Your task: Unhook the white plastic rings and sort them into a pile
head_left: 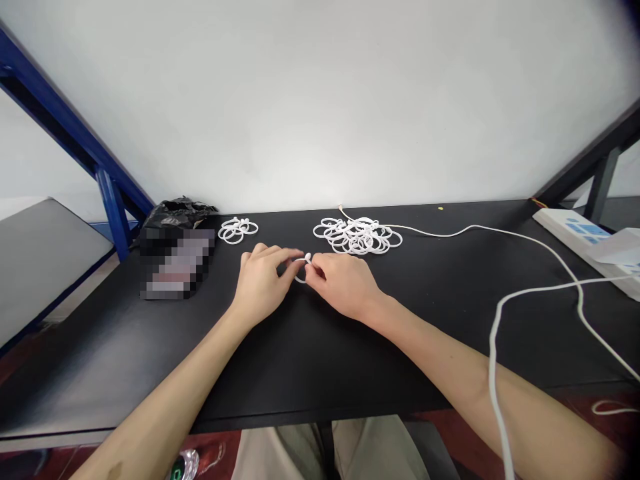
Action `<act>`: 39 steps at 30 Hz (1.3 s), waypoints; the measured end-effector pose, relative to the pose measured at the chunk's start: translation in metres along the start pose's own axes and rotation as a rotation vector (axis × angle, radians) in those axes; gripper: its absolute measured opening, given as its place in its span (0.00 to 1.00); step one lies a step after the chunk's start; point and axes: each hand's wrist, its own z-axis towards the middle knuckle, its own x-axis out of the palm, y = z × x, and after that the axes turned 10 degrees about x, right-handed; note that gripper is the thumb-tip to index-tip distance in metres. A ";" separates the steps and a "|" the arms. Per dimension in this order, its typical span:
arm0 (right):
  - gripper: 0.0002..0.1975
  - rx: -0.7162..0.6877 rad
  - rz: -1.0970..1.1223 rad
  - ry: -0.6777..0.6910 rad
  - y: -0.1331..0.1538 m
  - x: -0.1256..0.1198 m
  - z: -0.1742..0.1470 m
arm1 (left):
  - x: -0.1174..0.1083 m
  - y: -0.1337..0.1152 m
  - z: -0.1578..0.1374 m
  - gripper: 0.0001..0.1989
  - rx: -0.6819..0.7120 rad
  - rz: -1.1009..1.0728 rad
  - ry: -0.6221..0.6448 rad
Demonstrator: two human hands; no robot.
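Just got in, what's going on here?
A person's right hand pinches a white loop with a ball end; the left hand has its fingertips at it, over the black table. Beyond them, a bigger pile of white loops lies to the right, a smaller cluster left, near a black plastic bag.

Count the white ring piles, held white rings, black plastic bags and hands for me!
White ring piles: 2, small pile and large pile
Held white ring: 1
Black plastic bag: 1
Hands: 2, left hand and right hand
Total: 6
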 end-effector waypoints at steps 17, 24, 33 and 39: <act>0.27 0.355 -0.225 -0.021 -0.039 -0.031 0.065 | -0.002 0.066 0.004 0.24 -0.269 0.528 -0.074; 0.28 0.429 -0.261 0.003 -0.040 -0.030 0.079 | -0.005 0.065 0.002 0.19 -0.234 0.531 -0.022; 0.25 0.315 -0.148 -0.048 -0.031 -0.019 0.030 | -0.008 0.046 0.000 0.11 -0.036 0.400 -0.002; 0.16 0.047 0.139 0.067 -0.012 0.000 0.010 | -0.009 0.016 0.000 0.05 0.272 0.011 -0.010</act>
